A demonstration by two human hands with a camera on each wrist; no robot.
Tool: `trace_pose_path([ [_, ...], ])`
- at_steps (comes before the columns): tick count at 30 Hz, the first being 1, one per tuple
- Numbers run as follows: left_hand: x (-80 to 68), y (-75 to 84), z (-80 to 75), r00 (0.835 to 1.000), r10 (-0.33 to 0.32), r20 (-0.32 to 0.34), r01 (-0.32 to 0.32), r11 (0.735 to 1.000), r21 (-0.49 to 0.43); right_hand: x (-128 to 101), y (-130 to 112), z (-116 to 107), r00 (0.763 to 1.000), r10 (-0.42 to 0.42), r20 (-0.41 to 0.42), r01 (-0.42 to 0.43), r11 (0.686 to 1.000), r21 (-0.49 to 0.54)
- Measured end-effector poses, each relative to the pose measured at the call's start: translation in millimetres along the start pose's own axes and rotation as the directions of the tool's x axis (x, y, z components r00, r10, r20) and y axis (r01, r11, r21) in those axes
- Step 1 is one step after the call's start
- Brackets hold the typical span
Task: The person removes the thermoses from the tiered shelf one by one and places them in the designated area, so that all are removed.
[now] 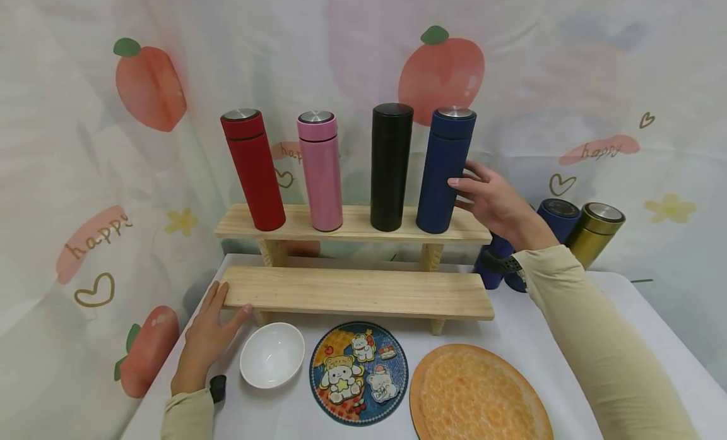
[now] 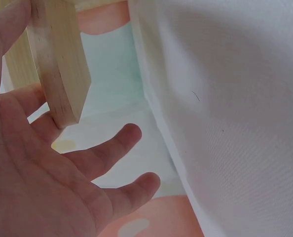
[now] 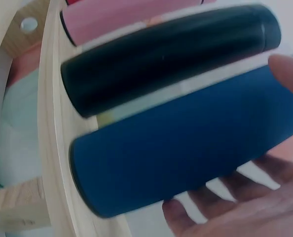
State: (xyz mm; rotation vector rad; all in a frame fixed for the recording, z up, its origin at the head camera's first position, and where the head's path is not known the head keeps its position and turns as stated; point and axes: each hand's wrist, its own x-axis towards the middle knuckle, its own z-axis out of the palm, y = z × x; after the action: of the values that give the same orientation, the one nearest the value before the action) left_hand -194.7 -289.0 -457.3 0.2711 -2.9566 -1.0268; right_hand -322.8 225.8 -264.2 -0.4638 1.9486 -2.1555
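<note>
At the right end of the upper shelf [image 1: 352,224], the blue flask [image 1: 445,170] is stood upright beside the black flask [image 1: 390,166], and its mid-body is cupped by the loosely spread right hand [image 1: 493,200]. It is judged rigid, matte and top-heavy, best gripped mid-barrel. The lower shelf [image 1: 358,291] is steadied at its left end by the flat, spread left hand [image 1: 208,331].

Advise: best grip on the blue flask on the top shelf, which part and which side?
Grip the blue flask at mid-body from its right side, where the right hand already is. It is a plain upright cylinder, the black flask crowds its left, and the top shelf leaves the right clear.
</note>
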Motion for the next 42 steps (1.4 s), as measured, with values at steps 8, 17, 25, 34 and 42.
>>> trace_pose_path([
  [8,0.3,-0.4,-0.2,1.000,0.004,-0.003,-0.004,1.000,0.002,14.5,8.0,-7.4,1.000,0.006,-0.022,-0.006,1.000,0.006],
  [17,-1.0,1.1,0.2,1.000,0.001,-0.004,-0.001,1.000,0.004,16.2,12.0,-6.7,0.999,-0.008,-0.045,0.007,1.000,-0.009],
  [25,-2.0,1.9,0.3,1.000,0.002,0.001,-0.002,1.000,0.001,14.4,15.9,-3.3,0.994,-0.083,-0.070,0.080,0.995,-0.053],
  [34,-0.8,0.5,2.1,1.000,0.007,-0.001,-0.007,1.000,0.006,4.7,17.5,-0.3,0.987,-0.132,-0.087,0.118,0.982,-0.147],
  [42,-1.2,0.4,1.4,1.000,0.007,0.002,-0.007,1.000,0.007,-13.4,11.9,0.7,0.983,-0.147,-0.110,0.130,0.981,-0.145],
])
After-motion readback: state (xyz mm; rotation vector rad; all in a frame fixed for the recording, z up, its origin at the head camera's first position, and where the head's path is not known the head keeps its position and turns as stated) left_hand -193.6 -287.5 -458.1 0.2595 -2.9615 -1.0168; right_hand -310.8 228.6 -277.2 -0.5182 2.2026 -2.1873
